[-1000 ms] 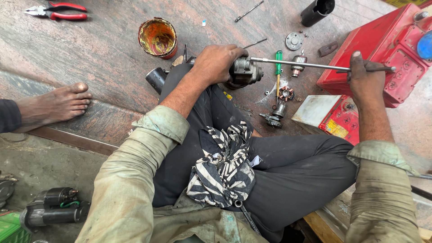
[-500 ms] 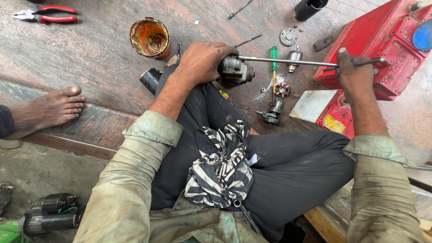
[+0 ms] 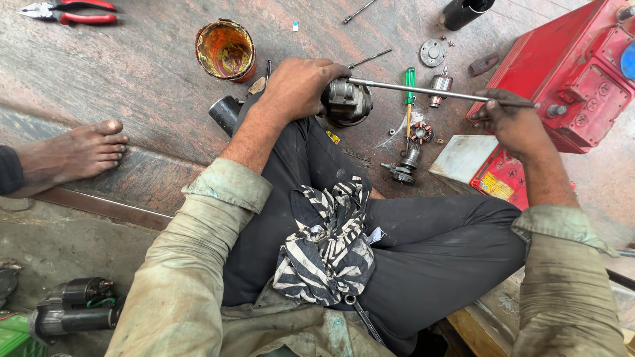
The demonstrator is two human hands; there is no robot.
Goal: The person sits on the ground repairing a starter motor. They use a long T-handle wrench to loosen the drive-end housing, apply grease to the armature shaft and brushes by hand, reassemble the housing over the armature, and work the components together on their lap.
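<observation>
The person is sitting cross-legged on a dark stone floor point(image 3: 152, 73). The left hand point(image 3: 299, 84) is curling its fingers closed over the top of a grey metal motor housing point(image 3: 346, 102), which is resting at the far side of the left knee, just in front of the person. A long steel rod point(image 3: 423, 90) is sticking out of the housing and running to the right, where the right hand point(image 3: 512, 122) is gripping its end with the fingers wrapped tight around it, close beside a red battery point(image 3: 569, 73) standing at the right.

Below the rod, loose parts are lying on the floor: a green-handled screwdriver point(image 3: 409, 86), a small copper-wound armature point(image 3: 438, 85) and a cluster of small metal pieces point(image 3: 408, 157). Farther off, a round metal plate point(image 3: 433, 52) is lying near a black cylinder point(image 3: 464, 11). A grease-smeared tin point(image 3: 225, 50) is standing far left of the left hand, and red-handled pliers point(image 3: 69, 11) are lying at the far left edge. A bare foot of another person point(image 3: 73, 155) is resting on the floor at the left. A striped black-and-white cloth point(image 3: 327, 241) is lying bunched in the person's lap, and a dark motor unit point(image 3: 73, 307) is lying at the near left corner.
</observation>
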